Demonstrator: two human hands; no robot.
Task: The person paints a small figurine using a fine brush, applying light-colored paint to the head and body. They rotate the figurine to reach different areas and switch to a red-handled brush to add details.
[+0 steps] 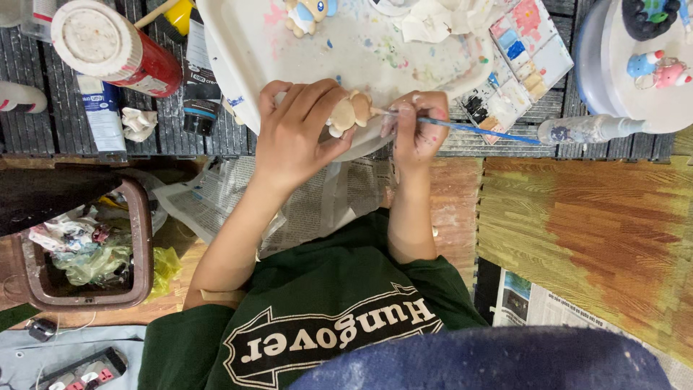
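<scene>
In the head view, the left hand (297, 126) is wrapped around a small tan figurine (349, 112), fingers curled over its top and thumb under it, so the piece sits in the middle of the scene, just over the near rim of a white tray (238, 65). The right hand (417, 126) is closed in a pinch on a blue brush (469, 128), whose tip touches the figurine's right side while its handle runs off to the right. The tray is smeared with paint, and a second figurine (307, 14), pale with blue, stands at its far edge beside crumpled tissue (433, 18). Just right of the tray lies a paint palette (516, 61) with blue, pink, black and tan wells. Farther right, a round stand (635, 94) carries small pink and blue figures (657, 70), and a spattered tube (588, 130) lies near it. On the far left a red can (119, 50) lies on its side, with a black paint jar (200, 115) near it. On the near left a brown bin (86, 253) holds plastic scraps. Newspaper (317, 202) is spread under the forearms, and a wood-grain mat (585, 238) covers the floor to the right.
</scene>
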